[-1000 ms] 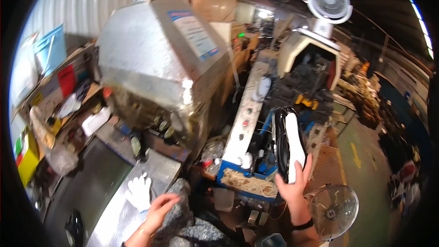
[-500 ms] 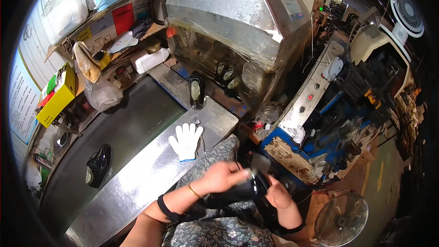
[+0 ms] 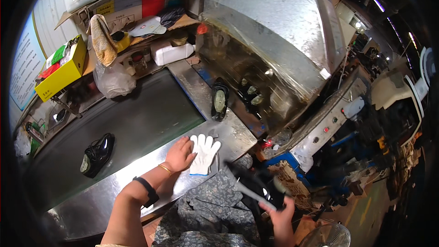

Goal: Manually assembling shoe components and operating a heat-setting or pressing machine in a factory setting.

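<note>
Left hand (image 3: 178, 155) has come off the glossy black shoe with the grey sole edge (image 3: 258, 183) since the last frame and swung over to the white knit glove with a blue cuff (image 3: 204, 155), and the view has turned too, so the whole bench sits further right. That hand is right at the glove's left edge, fingers a bit bent, but I honestly can't tell if it's pinching the fabric or just beside it. Right hand (image 3: 281, 212) is gripping the shoe, low and right of centre, kinda blurry, and the fingers cover one end. The glove lies flat on the shiny silver metal tabletop (image 3: 109, 192), mid-frame. As for clutter: a black lace-up shoe (image 3: 98, 155) sits on the dark, flat belt-like surface (image 3: 146, 105) at left, well apart from the hands, and another black shoe with a pale insole (image 3: 220, 100) stands beyond the glove, near the big silver metal hood (image 3: 274, 18) at upper centre-right. Upper left has a yellow open box (image 3: 59, 80), a tan towel (image 3: 103, 39) and a clear plastic bag (image 3: 113, 80). The grey floral apron (image 3: 215, 206) hides some of the table's near edge, and a round wire-guarded fan (image 3: 327, 237) pokes in at bottom right.
</note>
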### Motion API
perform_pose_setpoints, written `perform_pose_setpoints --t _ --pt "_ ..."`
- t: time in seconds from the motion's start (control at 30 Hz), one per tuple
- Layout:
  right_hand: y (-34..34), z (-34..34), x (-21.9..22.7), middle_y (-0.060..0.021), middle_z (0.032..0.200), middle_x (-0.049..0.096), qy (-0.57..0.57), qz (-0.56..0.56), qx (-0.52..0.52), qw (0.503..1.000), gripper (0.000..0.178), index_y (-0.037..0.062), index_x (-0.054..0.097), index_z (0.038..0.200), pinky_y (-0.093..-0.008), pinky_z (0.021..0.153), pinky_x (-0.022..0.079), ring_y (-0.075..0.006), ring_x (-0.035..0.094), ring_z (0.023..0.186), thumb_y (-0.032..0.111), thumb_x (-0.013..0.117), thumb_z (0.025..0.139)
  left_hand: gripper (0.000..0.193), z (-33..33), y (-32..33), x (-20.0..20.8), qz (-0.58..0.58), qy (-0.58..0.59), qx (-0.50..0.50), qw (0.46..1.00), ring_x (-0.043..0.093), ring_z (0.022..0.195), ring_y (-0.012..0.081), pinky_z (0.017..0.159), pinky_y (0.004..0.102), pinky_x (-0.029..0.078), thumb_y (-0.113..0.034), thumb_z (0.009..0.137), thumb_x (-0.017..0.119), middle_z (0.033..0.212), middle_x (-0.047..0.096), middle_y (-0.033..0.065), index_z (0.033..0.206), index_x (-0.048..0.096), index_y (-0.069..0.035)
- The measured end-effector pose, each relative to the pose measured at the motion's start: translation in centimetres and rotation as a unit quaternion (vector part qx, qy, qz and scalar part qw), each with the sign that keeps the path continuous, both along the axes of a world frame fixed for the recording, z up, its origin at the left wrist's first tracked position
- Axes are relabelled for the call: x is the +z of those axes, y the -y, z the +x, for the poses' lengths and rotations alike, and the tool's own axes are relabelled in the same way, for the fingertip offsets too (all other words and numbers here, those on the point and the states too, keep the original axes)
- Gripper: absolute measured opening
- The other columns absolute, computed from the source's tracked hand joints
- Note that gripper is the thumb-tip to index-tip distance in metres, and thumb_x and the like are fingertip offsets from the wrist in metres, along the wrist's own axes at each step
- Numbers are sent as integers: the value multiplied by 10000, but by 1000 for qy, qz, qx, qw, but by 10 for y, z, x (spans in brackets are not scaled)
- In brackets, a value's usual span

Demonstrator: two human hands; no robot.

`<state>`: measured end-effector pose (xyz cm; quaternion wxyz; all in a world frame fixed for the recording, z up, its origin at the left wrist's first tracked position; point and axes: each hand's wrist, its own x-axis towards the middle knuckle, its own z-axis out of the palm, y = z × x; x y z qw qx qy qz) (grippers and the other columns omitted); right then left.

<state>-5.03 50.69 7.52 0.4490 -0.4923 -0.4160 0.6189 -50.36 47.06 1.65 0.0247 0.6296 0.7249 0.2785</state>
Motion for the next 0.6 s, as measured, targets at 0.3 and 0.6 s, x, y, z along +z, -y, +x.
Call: perform_pose_setpoints --t 0.3,0.6 --pt "-240 -260 -33 -337 1272 565 321 289 209 877 925 -75 379 1421 -415 1004 455 -440 564 1203 376 814 739 476 -5 3 -8 -7 -23 -19 1000 481 1323 367 1125 454 369 -307 878 628 1362 558 207 1235 608 8" --pt "-351 -351 -78 -317 1453 429 383 223 275 853 1085 -53 112 1539 -394 1116 360 -405 431 1360 301 788 767 460 -11 -3 7 -19 -22 -8 1000 528 1276 355 1094 441 404 -282 842 669 1334 584 181 1208 626 -7"
